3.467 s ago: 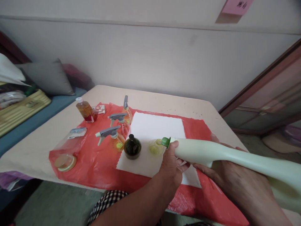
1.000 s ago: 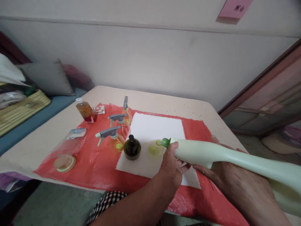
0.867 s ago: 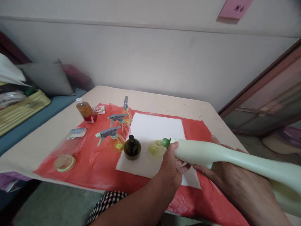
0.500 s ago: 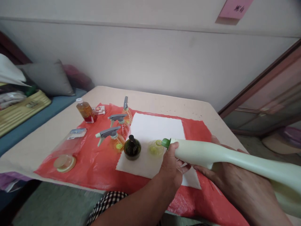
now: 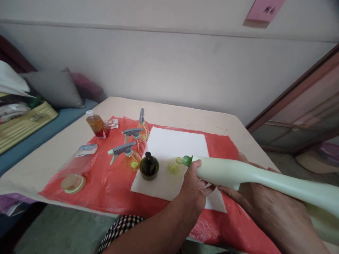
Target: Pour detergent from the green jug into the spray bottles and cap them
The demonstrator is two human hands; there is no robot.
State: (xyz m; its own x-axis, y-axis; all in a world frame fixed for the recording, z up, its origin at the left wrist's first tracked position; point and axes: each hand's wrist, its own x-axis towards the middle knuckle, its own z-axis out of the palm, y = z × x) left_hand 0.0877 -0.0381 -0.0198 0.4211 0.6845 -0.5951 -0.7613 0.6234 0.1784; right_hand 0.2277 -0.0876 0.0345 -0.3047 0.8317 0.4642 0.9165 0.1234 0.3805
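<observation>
A large pale green plastic jug [image 5: 225,171] lies tipped nearly level across the right side of the view. My left hand [image 5: 193,183] grips its neck end, thumb on top near the green spout [image 5: 187,161]. Underneath the jug, my right hand [image 5: 254,197] is wrapped round its handle; some of its fingers are hidden. The spout meets the mouth of a small clear bottle [image 5: 175,167] with yellowish liquid, though I cannot tell whether they touch. Left of that bottle stands a dark green round bottle [image 5: 149,168]. Both are on a white sheet [image 5: 177,141].
Several spray bottles with grey trigger heads [image 5: 128,155] stand left of the sheet. A bottle of amber liquid [image 5: 96,123], a small packet [image 5: 87,149] and a round lidded tub [image 5: 73,183] are further left. Red plastic [image 5: 106,183] covers part of the table [image 5: 180,114].
</observation>
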